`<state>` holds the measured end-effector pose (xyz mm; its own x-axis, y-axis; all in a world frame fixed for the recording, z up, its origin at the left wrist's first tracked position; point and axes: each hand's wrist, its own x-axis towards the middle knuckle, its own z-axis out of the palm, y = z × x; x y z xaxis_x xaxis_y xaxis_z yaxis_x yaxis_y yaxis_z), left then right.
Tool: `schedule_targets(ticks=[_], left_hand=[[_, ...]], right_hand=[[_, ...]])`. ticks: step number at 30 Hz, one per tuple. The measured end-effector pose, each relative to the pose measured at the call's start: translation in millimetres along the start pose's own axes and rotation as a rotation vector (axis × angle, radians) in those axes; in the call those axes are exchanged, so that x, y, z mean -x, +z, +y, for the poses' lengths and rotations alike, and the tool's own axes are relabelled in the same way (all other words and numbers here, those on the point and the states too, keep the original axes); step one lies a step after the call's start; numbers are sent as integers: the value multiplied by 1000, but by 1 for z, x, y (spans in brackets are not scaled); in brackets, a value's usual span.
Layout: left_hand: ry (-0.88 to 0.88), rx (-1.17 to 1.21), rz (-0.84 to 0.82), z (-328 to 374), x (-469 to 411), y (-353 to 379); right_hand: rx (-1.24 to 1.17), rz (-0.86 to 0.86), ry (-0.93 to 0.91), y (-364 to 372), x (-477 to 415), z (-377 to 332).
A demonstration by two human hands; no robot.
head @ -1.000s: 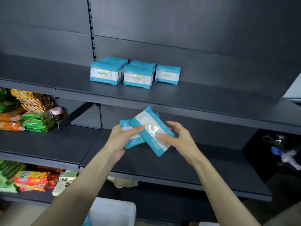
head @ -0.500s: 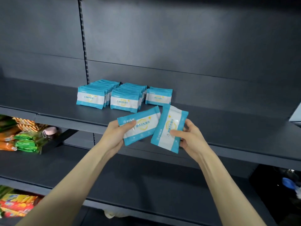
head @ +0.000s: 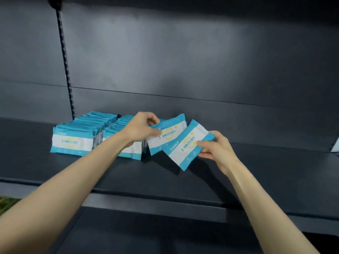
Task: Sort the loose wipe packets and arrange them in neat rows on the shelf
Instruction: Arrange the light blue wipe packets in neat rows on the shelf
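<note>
Left hand point(head: 139, 129) pinches left packet point(head: 167, 137), right hand point(head: 217, 150) grips right packet point(head: 187, 146) beside standing rows point(head: 73, 142); a nudge could topple them.

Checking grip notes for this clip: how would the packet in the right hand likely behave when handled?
Probably light: the right hand holds the packet out by one end. Likely fairly firm, since it looks flat unsupported. Its smooth film may slip.

slotted upright point(head: 67, 79) — on dark back panel point(head: 183, 61), left | green patch point(head: 5, 203) — bottom-left edge, blurred
</note>
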<state>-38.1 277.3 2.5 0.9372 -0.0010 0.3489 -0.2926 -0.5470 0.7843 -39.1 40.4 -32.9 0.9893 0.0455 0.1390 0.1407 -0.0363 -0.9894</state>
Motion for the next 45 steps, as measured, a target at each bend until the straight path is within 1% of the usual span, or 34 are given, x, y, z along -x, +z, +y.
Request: schedule_targets(ticks=[2,6,10,13,17,20,22,25,27,30,32,35,40,43,45], left_hand=[[52,-158,-72,2,-31,4],[88,-468,-202,-4,-81,20],[113,-593,-313,-20,-112,32],[114,-618,-333,-29,-126,37],[113,-652,-342,-39,-137,46],[166,-792,-323,-46,-136,47],[193,-851,-305,-50,-134,44],[206,-847,-316,-49,-135,39],[200,-759,-317,-47,-137,32],[199,-603,-313,-47,-138,18],[216,-585,-344,-49,-134,12],[253,-681,-388,-57,-128,11],[341,-839,-322,-63,-124,16],[363,-858,-303,-61,-126,20],[348,-847,-298,-60,-128,20]], right_hand=[[39,32,13,2,-17,2],[93,49,74,3,-45,9],[163,41,111,6,-65,19],[176,41,136,9,-75,25],[182,89,147,11,-88,34],[254,124,121,9,-96,38],[275,118,117,10,-100,39],[238,105,111,15,-104,43],[244,117,94,19,-107,46],[477,129,37,27,-110,50],[600,119,20,34,-114,51],[747,122,-23,44,-120,53],[994,213,-146,56,-117,52],[1041,247,-242,54,-116,55],[1101,221,-330,52,-118,56]])
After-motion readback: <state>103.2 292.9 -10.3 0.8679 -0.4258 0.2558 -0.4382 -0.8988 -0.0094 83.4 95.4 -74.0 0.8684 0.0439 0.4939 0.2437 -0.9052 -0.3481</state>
